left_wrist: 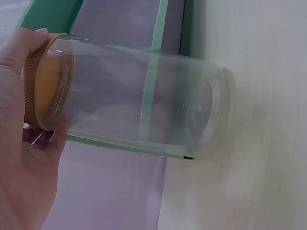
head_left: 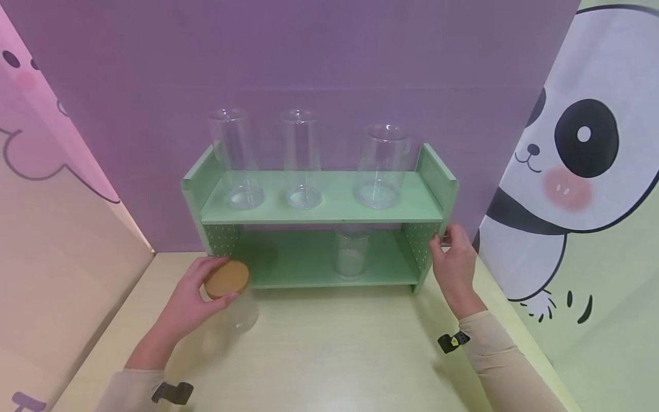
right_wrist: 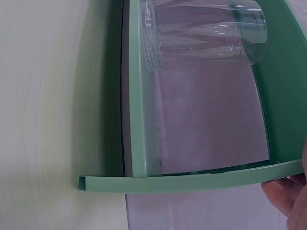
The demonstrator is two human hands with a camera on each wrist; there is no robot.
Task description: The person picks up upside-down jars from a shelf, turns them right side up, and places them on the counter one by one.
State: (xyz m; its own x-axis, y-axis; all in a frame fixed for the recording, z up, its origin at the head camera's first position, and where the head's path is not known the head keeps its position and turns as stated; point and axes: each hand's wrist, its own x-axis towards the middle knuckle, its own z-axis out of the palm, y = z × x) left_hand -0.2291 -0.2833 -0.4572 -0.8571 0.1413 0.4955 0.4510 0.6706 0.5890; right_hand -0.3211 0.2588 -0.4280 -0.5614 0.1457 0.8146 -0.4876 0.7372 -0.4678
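My left hand (head_left: 198,292) grips the round wood-coloured lid (head_left: 227,278) of a clear jar (left_wrist: 134,96), thumb and fingers around its rim. The jar stands at the front left of a green two-tier shelf (head_left: 319,214), its base right at the tabletop. At the shelf's right end, my right hand (head_left: 455,266) holds the side panel (right_wrist: 192,185) by its edge, with fingertips (right_wrist: 283,191) on the outer face. One clear container (head_left: 352,254) is on the lower tier, toward the right.
Three clear containers stand along the upper tier: a tall left one (head_left: 239,160), a narrow middle one (head_left: 302,160) and a wider right one (head_left: 383,166). Behind the shelf is a purple wall (head_left: 319,51). Panels with cartoon animals flank the pale table (head_left: 329,355).
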